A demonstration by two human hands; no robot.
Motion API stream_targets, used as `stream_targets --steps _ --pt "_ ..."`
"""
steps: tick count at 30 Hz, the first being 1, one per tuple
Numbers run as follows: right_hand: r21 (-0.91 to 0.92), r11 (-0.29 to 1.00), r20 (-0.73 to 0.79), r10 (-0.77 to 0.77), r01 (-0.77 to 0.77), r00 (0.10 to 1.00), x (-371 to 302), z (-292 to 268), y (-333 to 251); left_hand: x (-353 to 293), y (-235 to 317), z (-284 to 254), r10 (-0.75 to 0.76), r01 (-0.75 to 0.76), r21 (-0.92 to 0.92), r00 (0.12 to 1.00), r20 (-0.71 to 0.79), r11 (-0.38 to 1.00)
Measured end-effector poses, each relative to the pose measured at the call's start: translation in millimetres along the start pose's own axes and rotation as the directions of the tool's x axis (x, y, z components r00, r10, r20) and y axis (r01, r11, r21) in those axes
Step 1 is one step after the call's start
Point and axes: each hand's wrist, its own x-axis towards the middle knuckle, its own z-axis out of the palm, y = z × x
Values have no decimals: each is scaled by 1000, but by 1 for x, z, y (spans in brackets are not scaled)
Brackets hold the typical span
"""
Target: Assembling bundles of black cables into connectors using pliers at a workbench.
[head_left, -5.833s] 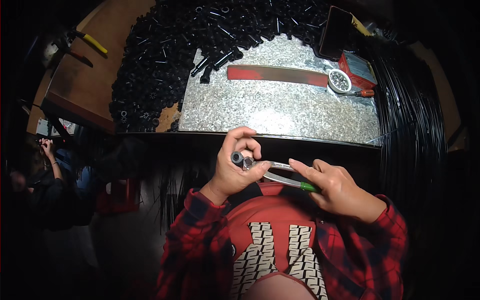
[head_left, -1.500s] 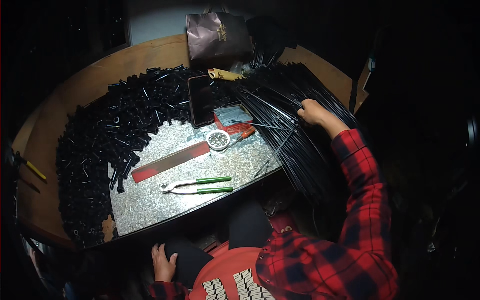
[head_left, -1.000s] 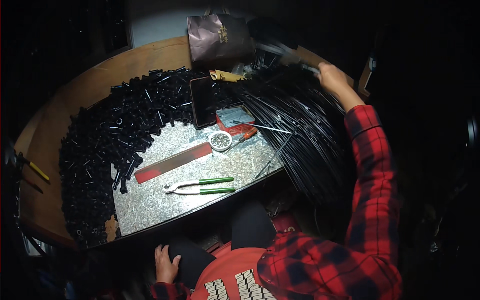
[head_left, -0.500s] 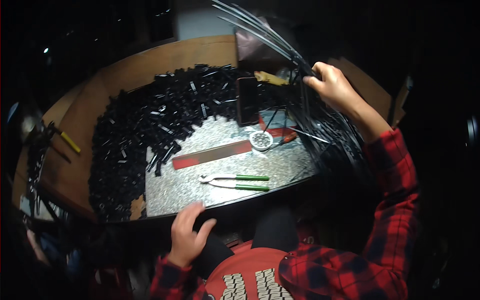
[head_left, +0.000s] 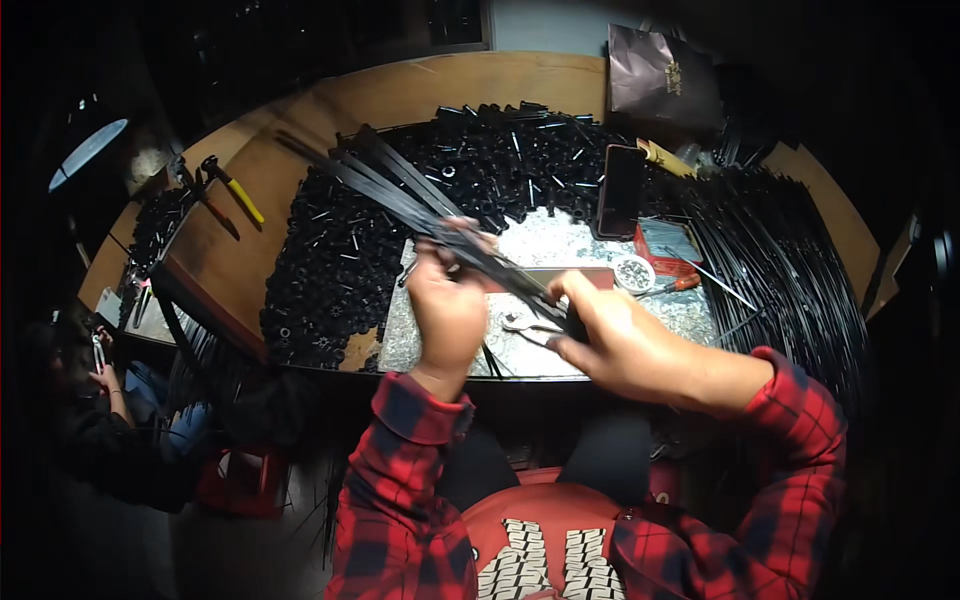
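Observation:
Both my hands are over the bright worktop, holding a slanting bundle of long thin black strips (head_left: 400, 195). My left hand (head_left: 450, 305) is closed round its middle, while the strips fan out up and to the left. My right hand (head_left: 625, 335) grips the lower right end with thumb and fingers. Beneath the right hand lie pincers (head_left: 522, 326), their jaws showing and their handles mostly hidden. Behind the hands is a flat red-brown bar (head_left: 585, 277), partly covered. A small white cup (head_left: 634, 273) of tiny metallic bits stands beyond the right hand.
Short black pieces (head_left: 340, 260) are heaped at left and back. More long strips (head_left: 785, 260) lie at right. A phone (head_left: 621, 190) stands behind the cup. Yellow-handled pincers (head_left: 240, 200) hang on the wooden board. A paper bag (head_left: 660, 80) stands behind; another person's hand (head_left: 106, 380) shows far left.
My right hand has brought the strips from the right side down to the middle. My left hand has risen from the front edge and taken hold of them. The view has shifted.

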Motion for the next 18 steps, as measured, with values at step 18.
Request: stream_targets --steps 18 --pt "-156 973 -221 -201 169 954 13 8 -5 3 9 -17 -29 20 235 999 34 972"
